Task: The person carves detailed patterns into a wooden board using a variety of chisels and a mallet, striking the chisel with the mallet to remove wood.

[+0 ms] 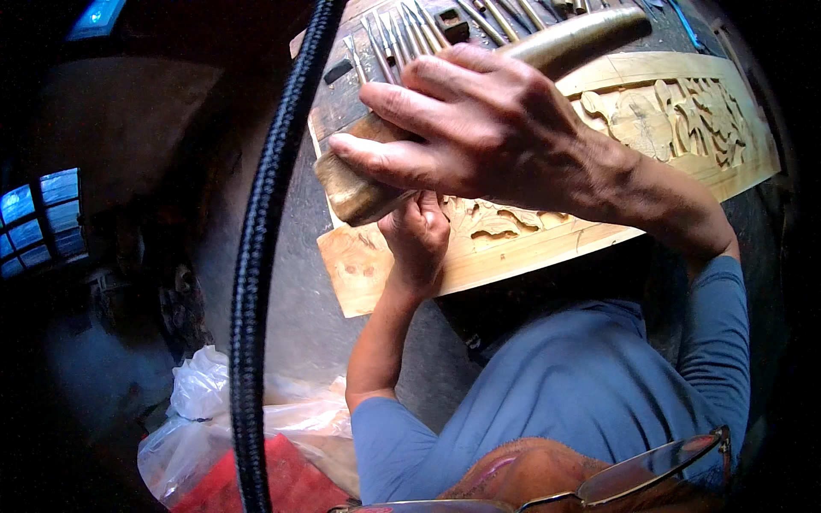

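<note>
Plainly, the right hand (pixel 492 128) grips a wooden club (pixel 590 38) near twelve o'clock, hiding its middle; the club's long axis runs eight to two, blunt end toward eight; the left hand (pixel 419 235) curls below, its hold impossible to tell; the carved board (pixel 547 239), partly covered, lies similarly.
</note>
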{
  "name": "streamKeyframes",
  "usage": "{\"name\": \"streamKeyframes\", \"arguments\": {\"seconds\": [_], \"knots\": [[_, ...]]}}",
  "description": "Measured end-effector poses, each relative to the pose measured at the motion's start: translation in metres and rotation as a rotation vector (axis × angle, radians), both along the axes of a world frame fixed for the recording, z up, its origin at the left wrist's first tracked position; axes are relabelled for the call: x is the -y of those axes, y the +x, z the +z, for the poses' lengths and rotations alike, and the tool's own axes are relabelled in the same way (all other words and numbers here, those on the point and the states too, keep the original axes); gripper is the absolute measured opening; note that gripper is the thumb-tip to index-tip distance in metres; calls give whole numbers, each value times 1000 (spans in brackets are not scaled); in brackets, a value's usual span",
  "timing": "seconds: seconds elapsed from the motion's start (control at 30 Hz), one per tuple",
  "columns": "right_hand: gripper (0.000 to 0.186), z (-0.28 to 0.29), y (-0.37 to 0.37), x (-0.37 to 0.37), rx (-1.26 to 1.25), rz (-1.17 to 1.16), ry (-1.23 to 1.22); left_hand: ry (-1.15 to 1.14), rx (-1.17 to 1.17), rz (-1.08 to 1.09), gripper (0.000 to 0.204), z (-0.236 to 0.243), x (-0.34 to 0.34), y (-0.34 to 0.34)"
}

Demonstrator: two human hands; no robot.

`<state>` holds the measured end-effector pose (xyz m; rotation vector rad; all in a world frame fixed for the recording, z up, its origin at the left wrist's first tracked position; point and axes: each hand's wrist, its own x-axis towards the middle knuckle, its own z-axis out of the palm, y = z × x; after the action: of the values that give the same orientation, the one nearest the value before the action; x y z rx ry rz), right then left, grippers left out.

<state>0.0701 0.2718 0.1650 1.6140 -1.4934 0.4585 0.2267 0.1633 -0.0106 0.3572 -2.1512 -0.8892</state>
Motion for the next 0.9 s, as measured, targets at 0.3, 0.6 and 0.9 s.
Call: {"name": "streamKeyframes", "arguments": {"seconds": [0.3,0.6,0.9], "knots": [[51,-10,-8,-5,64,-21,52,-185,-2,-31,19,8,12,0],[56,4,-18,-20,231,-16,-38,323,40,20,10,52,8,-17],[55,2,-21,-24,261,-5,-23,225,31,38,25,19,17,-4]]}}
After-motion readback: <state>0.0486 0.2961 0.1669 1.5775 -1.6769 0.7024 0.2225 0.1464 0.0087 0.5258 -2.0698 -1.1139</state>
